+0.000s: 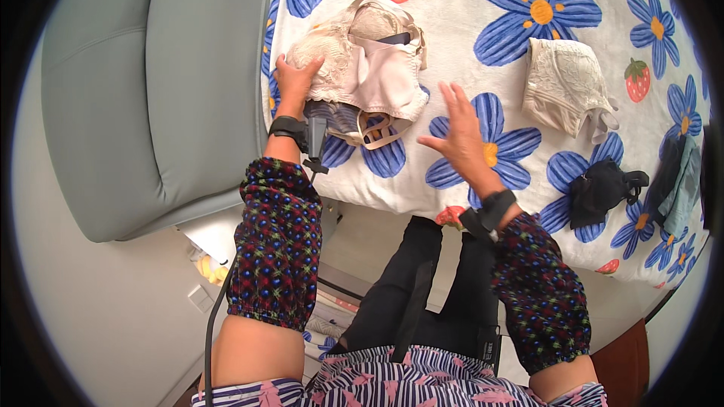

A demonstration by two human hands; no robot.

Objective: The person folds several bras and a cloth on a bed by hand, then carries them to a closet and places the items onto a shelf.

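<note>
On the flowered bedspread lies a heap of beige and pale pink bras, with lace cups, straps and a dark blue-grey garment partly under it. My left hand rests at the heap's left edge, thumb on the lace and fingers partly hidden; whether it grips the fabric is unclear. My right hand is just right of the heap, fingers spread and holding nothing. Farther right lies a folded cream lace bra, its straps at the lower right. A black bra sits below that one.
A grey padded headboard borders the bed on the left. Dark and grey-green folded garments lie at the far right. Folded textiles are low down beside my legs. A black cable runs along my left arm.
</note>
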